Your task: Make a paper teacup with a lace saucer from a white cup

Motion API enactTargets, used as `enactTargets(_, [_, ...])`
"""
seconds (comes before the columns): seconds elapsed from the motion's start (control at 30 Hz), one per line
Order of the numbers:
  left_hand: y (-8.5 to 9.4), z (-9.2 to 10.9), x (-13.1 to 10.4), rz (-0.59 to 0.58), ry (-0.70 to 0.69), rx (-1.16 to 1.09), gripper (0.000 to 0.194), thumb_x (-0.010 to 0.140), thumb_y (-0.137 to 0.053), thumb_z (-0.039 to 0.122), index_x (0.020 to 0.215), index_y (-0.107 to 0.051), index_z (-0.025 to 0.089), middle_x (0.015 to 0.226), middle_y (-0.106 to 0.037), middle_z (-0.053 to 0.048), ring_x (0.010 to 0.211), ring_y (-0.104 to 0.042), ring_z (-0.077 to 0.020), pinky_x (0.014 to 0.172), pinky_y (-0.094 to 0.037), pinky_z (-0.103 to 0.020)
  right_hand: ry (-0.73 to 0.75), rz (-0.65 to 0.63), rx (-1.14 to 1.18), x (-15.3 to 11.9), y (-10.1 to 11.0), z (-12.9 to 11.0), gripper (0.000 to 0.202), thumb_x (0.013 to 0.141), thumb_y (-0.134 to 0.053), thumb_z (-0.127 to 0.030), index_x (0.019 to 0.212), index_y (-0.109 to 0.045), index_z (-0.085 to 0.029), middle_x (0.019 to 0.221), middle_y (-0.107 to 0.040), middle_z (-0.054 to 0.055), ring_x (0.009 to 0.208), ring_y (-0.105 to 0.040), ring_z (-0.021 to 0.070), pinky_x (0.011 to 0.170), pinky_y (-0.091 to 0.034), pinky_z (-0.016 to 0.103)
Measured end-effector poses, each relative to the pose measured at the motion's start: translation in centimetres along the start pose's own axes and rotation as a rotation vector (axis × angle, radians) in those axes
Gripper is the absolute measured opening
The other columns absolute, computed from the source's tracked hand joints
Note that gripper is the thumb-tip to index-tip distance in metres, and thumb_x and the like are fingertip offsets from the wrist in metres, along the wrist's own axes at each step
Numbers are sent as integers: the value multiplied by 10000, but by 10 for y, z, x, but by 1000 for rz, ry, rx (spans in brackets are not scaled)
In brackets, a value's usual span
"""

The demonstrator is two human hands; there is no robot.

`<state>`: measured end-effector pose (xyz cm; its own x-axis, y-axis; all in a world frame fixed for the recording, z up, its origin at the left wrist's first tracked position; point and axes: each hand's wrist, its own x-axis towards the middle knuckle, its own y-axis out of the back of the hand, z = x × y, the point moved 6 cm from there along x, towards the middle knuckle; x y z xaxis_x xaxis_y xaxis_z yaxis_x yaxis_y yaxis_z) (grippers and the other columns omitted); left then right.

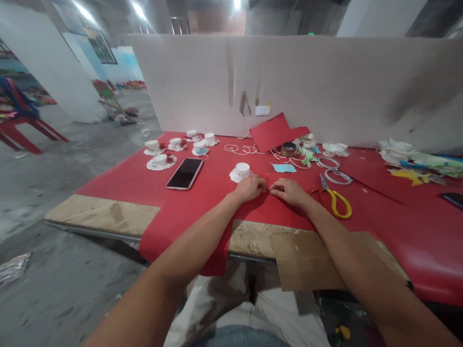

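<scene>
My left hand [252, 187] rests on the red table covering [202, 207], its fingers curled together just in front of a small white hat-like piece with a frilled brim [242, 169]. Close to it on the right, my right hand [288, 191] has its thumb and fingertips pinched together. A small gap separates the two hands. Whatever lies between the fingertips is too small to make out. Scissors with yellow handles [340, 203] lie right of my right hand, near a light blue paper piece [284, 168].
A phone [185, 173] lies left, with several white hat-like pieces [161, 161] behind it. Behind my hands are red paper [271, 132], a tape roll [288, 149] and white rings [338, 176]. Cardboard [307, 265] overhangs the front edge. A pale board [289, 77] stands behind.
</scene>
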<state>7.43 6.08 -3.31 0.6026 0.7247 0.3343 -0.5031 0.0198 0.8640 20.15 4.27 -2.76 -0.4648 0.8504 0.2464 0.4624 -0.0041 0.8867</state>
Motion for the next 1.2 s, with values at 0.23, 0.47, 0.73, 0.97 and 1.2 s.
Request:
enactTargets(0.23, [2,-1,-1,-46,-138,-59,181,770,-557,265,872,-686,190,814,-635,-27,768,-563,-146,725,-423,-239,154,-59,-136,-4,1,-13,211,837,-491,-251,866,-682,-166,829,-608,80,767,-555,183,708,-408,279])
enactTargets(0.47, [0,2,-3,-33,-193,24,211,816,-505,238,919,-686,200,868,-639,-42,821,-572,-150,773,-417,-247,147,-22,-162,-3,-2,-10,242,880,-423,-235,870,-650,-153,842,-607,94,789,-549,189,736,-410,289])
enactTargets(0.73, [2,4,-3,-56,-212,76,215,826,-498,219,903,-696,181,862,-644,-47,790,-587,-141,736,-428,-225,187,-76,-249,-6,0,-20,216,852,-488,-230,915,-682,-159,859,-606,92,775,-562,181,695,-406,269])
enactTargets(0.97, [7,7,-8,-38,-280,132,218,822,-505,236,929,-691,201,880,-650,-40,815,-594,-142,753,-430,-226,204,-90,-416,-8,-2,-27,251,897,-434,-241,949,-668,-166,845,-593,79,757,-552,159,650,-382,241])
enactTargets(1.2, [3,12,-7,-30,-300,273,230,820,-462,199,863,-684,154,815,-637,-73,740,-592,-150,645,-424,-230,202,-68,-388,-7,-3,-22,257,909,-408,-232,917,-654,-156,851,-584,84,765,-553,160,671,-395,241])
